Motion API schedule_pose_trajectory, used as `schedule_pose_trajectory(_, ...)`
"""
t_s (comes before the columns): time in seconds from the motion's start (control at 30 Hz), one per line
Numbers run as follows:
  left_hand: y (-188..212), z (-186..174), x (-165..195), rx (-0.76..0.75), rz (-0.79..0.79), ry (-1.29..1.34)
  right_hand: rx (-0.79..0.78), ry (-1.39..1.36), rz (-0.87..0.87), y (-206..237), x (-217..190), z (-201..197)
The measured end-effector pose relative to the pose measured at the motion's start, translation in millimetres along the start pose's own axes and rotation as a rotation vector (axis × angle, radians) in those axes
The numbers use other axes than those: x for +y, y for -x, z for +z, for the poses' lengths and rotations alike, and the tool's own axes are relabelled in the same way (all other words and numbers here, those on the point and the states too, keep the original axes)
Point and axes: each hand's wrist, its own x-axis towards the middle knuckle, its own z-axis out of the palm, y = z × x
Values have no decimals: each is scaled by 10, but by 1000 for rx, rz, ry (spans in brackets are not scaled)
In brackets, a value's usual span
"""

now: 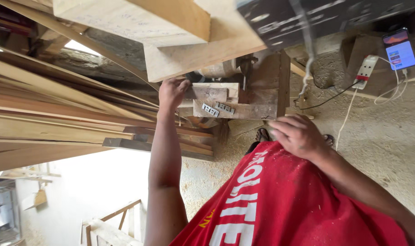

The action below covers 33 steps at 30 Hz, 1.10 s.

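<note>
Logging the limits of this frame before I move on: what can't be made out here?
Head view only.
- Left hand: fingertips lie on a wood block; the grip is hidden.
- Right hand: rests on the red shirt, palm unseen, so anything under it is hidden.
- Feet: mostly covered by shirt and hand.
- Machine behind the block: hidden by planks.
- Phone screen: too small.
- Dark panel: cut by the top edge.

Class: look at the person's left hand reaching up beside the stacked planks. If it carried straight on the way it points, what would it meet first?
The left hand already touches the small grey wooden block; beyond that, depth is unclear.
</note>
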Motion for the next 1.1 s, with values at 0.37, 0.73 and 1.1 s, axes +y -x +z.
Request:
schedule_pose_trajectory(0.37,-176,7,-531,-73,217,415,-95,266,-82,-1755,-933,1218)
schedule_pose_trajectory(0.73,-992,182,-747,76,395,646,-342,361,277,-2455,-933,1751)
schedule_pose_trajectory(1.1,-1709,456,-576,-421,398,980,-207,467,280,-2249,-950,1918)
